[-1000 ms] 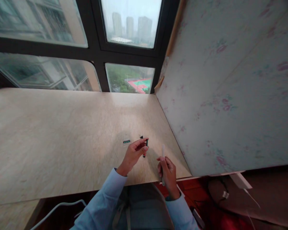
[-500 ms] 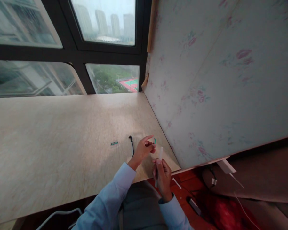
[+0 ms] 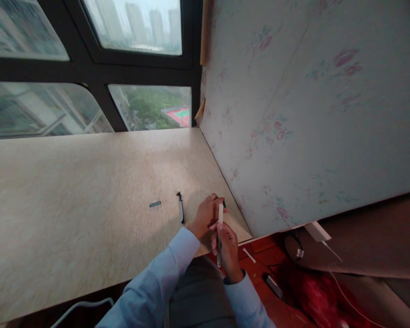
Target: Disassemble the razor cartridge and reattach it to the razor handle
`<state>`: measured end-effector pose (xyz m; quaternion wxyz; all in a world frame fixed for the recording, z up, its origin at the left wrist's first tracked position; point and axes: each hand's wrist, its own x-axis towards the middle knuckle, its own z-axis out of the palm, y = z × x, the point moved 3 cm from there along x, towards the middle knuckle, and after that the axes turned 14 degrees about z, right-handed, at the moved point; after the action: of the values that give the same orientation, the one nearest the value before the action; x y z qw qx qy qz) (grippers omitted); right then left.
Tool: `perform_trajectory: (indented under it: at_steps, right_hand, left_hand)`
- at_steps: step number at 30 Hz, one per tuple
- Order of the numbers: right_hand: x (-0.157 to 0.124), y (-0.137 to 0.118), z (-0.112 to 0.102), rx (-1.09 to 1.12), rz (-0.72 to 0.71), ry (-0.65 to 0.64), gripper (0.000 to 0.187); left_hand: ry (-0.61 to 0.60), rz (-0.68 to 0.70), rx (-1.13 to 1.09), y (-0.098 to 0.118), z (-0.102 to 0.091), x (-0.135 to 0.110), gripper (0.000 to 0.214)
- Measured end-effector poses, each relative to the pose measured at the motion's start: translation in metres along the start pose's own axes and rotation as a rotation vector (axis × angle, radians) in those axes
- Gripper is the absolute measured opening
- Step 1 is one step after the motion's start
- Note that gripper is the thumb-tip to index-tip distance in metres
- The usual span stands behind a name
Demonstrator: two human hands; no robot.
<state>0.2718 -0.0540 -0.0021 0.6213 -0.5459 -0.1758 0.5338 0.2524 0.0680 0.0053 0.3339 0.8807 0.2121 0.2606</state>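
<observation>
Presently: right hand (image 3: 227, 246) grips white pen barrel (image 3: 220, 214), upright over the worktop (image 3: 89, 191) near edge. Left hand (image 3: 207, 214) pinches small green-tipped part (image 3: 224, 203) at the barrel's top. Thin black piece (image 3: 181, 207) and green strip (image 3: 155, 204) lie just left.

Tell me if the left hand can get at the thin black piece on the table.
Probably yes: the thin black piece lies on the table just beside the left hand, nothing between them. But that hand seems to pinch a small dark part already.
</observation>
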Motion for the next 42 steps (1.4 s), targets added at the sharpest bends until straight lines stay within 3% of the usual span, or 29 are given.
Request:
perform_trajectory:
  at_steps: [6, 17, 32, 37, 42]
  right_hand:
    - [0.001, -0.004, 0.008, -0.028, 0.046, -0.017, 0.045]
    - [0.005, -0.007, 0.006, 0.004, 0.041, 0.042, 0.049]
    - [0.006, -0.002, 0.003, -0.016, 0.029, 0.009, 0.044]
    - [0.005, -0.005, 0.002, -0.055, 0.028, 0.025, 0.046]
    - [0.003, -0.009, 0.001, -0.061, 0.047, 0.057, 0.047]
  left_hand:
    - [-0.065, 0.053, 0.216, 0.005, 0.004, 0.011, 0.025]
    - [-0.04, 0.032, 0.223, -0.003, 0.016, 0.017, 0.03]
    - [-0.045, 0.019, 0.225, -0.006, 0.018, 0.016, 0.033]
    - [-0.075, 0.04, 0.166, -0.005, 0.009, 0.011, 0.038]
    - [-0.05, 0.147, 0.026, 0.007, -0.02, -0.014, 0.044]
